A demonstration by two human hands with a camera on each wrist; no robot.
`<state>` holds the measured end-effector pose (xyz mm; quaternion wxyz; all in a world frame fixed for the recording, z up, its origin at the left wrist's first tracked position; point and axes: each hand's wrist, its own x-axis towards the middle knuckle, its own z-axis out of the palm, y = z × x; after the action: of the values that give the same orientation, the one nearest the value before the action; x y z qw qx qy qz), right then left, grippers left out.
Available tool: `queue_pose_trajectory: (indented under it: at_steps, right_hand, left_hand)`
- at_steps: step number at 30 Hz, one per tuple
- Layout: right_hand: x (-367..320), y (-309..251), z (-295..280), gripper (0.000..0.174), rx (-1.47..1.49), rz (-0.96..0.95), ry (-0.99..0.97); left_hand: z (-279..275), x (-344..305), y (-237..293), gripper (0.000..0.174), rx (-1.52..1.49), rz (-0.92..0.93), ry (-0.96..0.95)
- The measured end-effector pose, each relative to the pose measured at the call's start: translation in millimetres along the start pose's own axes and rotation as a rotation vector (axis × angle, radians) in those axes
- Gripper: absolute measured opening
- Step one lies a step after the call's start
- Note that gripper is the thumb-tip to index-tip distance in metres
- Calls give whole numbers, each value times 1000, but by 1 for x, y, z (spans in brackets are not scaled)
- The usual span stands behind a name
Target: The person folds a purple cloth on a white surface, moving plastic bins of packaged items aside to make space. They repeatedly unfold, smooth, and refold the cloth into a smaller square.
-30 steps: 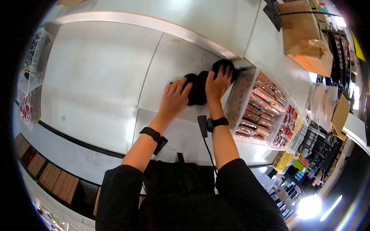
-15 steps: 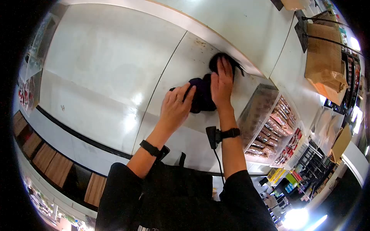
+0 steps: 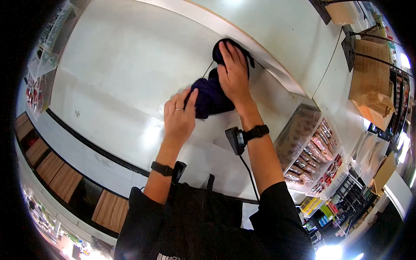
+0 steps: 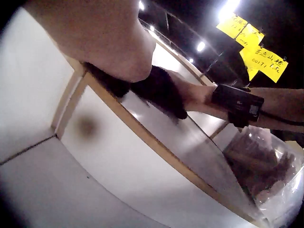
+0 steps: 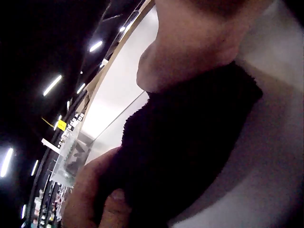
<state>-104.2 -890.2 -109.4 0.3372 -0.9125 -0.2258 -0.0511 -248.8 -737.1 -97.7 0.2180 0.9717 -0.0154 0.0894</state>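
One dark fuzzy article, navy to black, lay on the white worktop, to the left of the clear bin and apart from it. The article comprised a broad plush body, nearer the bin's level, and a rounded black end farther off, just beside the raised ledge; a narrow black strip showed at that end.

Two bare hands, both left of the clear bin. Left hand, the farther from the bin: clamped on the body's outer edge between thumb and fingers; one ring. Right hand, the nearer: laid over the rounded end, fingers straight and close together, pressed to the surface rather than wrapped round it.

Two black wristbands, one per arm; the right one carried a small device with a cable, left of the bin.

Contents of the clear bin: many wrapped packets, brownish and pink. Beside the bin, toward the person: red packets in clear plastic. Beyond the bin, to its upper right: one cardboard box. Far left of the bin: further clear containers.
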Motion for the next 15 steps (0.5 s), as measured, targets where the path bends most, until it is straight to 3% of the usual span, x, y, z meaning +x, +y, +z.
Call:
queue_pose_trajectory:
  at_steps: [2, 6, 11, 15]
  right_hand:
    - [6, -3, 6, 52, -25, -14, -14]
    - [15, -13, 12, 41, -13, 35, 81]
    - [4, -23, 25, 35, -252, 75, 228]
    - [-20, -51, 27, 31, -162, 159, 232]
  left_hand:
    - [-7, 3, -17, 44, 86, 0, -9]
    - [-13, 9, -39, 44, -44, 14, 58]
    - [-16, 12, -41, 43, -109, 47, 125]
    - [-13, 11, -44, 41, -154, 60, 182]
